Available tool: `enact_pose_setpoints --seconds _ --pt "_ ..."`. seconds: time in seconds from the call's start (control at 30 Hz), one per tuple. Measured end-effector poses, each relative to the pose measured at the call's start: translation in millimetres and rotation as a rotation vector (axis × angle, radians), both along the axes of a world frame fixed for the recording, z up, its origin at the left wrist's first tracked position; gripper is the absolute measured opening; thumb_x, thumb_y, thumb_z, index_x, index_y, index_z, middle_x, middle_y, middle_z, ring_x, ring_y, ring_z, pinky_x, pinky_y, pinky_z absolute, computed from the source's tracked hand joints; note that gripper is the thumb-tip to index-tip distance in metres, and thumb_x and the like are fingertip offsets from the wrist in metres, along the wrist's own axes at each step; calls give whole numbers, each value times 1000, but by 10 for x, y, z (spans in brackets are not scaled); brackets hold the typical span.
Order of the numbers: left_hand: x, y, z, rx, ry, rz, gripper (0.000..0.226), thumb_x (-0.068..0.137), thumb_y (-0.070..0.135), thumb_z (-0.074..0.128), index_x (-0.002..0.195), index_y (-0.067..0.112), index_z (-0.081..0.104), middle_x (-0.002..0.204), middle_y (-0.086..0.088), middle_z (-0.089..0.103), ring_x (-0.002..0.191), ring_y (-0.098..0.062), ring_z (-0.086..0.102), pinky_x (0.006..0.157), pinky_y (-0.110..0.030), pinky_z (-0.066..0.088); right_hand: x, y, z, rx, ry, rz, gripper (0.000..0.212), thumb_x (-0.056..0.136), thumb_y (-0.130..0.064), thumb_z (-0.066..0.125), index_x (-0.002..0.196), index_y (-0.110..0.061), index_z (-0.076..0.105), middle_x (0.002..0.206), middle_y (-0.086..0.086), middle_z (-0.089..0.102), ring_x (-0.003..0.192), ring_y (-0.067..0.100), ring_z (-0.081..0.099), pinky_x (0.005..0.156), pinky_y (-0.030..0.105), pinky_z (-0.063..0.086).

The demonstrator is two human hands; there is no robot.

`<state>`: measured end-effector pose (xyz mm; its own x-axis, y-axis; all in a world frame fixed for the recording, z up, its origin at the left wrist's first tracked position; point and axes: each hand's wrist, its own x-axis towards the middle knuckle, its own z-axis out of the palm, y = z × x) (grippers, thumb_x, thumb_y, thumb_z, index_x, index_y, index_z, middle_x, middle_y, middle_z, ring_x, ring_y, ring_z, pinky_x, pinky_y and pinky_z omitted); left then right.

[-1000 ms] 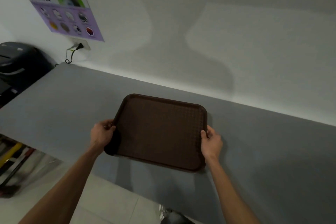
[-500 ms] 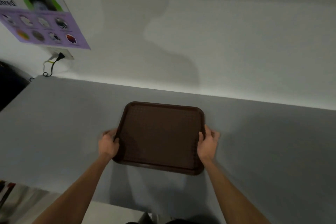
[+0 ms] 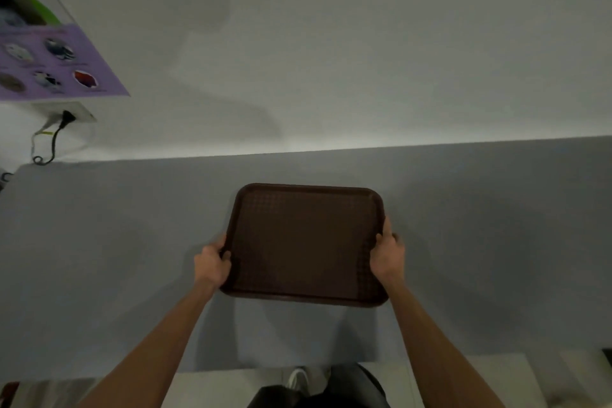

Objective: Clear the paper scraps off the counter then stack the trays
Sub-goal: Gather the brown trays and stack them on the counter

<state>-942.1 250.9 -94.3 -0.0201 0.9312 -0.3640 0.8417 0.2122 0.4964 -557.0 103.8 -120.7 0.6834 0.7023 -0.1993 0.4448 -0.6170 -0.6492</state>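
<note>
Gripping a brown tray (image 3: 306, 242) by both side rims: left hand (image 3: 212, 267) with fingers curled round the left rim, right hand (image 3: 387, 258) clamped on the right. Held over the middle of the grey tabletop (image 3: 116, 258), near its front edge; contact unclear. Beyond the far left corner, a plugged-in socket (image 3: 66, 116) under a purple poster (image 3: 56, 60).

Dark brown tray (image 3: 306, 242), fine grid pattern across base. Plain grey table (image 3: 116, 242). Off-white wall (image 3: 364, 60), unpatterned. Purple poster (image 3: 49, 60) with round multicoloured insets, green patch above; detail blurred, one inset possibly red. Black cord (image 3: 54, 142) at white outlet (image 3: 77, 111).
</note>
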Motion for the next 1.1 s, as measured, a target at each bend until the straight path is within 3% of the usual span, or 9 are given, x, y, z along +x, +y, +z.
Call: enact_pose_setpoints --seconds 0.13,0.27,0.47,0.53,0.6,0.67,0.73,0.9,1.1 --pt "252 76 2 -47 -32 -141 48 99 19 56 147 18 53 133 -19 67 122 -42 62 106 -46 50 12 -380 -5 5 36 -211 56 111 -15 40 165 -6 26 142 27 53 130 44 48 109 46 42" --pt "759 -134 144 8 -107 -170 54 100 18 62 152 15 46 141 -18 61 129 -40 58 111 -45 46 133 -795 24 18 61 -439 44 110 -12 44 153 -3 46 137 30 55 127 46 50 107 50 43" --pt "1530 -914 191 -19 -245 -84 74 100 30 64 157 0 28 158 -24 37 144 -40 41 118 -43 34 319 -1440 80 33 238 -801 42 108 -18 42 135 13 49 140 37 45 123 54 51 108 53 41" --pt "1843 -1238 205 -50 -277 -161 67 101 34 62 156 6 34 155 -19 47 139 -35 49 114 -40 39 417 -1690 93 21 330 -799 56 103 -28 38 136 16 46 141 39 47 126 53 51 108 48 39" --pt "2167 -1552 182 -50 -320 -278 60 102 37 61 152 10 42 146 -13 58 131 -31 58 108 -37 44 538 -1927 53 31 439 -814 57 96 -31 52 136 9 50 137 33 56 121 48 58 103 50 51" --pt "2469 -1825 91 -65 -359 -391 61 100 34 64 154 18 41 138 -6 66 126 -25 64 105 -37 50 652 -2181 -16 113 596 -842 47 91 -28 63 127 2 55 125 22 65 108 43 66 80 56 65" --pt "2719 -2032 -69 -86 -368 -411 70 96 27 67 158 23 33 134 -3 69 122 -24 67 103 -42 53 788 -2405 -5 202 712 -833 32 96 -15 64 122 2 59 115 20 69 99 39 71 63 52 66" --pt "3302 -2478 -71 -102 -394 -423 69 91 27 69 153 32 40 126 5 72 114 -18 70 100 -40 55 1358 -2931 152 284 757 -783 19 96 -1 61 115 3 66 106 22 72 86 35 75 68 54 66" --pt "4039 -2788 -403 -206 -584 -396 59 91 18 74 144 30 53 121 3 75 108 -17 73 98 -50 58 2179 -3481 108 276 673 -789 11 93 -6 67 104 -2 69 97 16 74 88 31 75 68 52 67"
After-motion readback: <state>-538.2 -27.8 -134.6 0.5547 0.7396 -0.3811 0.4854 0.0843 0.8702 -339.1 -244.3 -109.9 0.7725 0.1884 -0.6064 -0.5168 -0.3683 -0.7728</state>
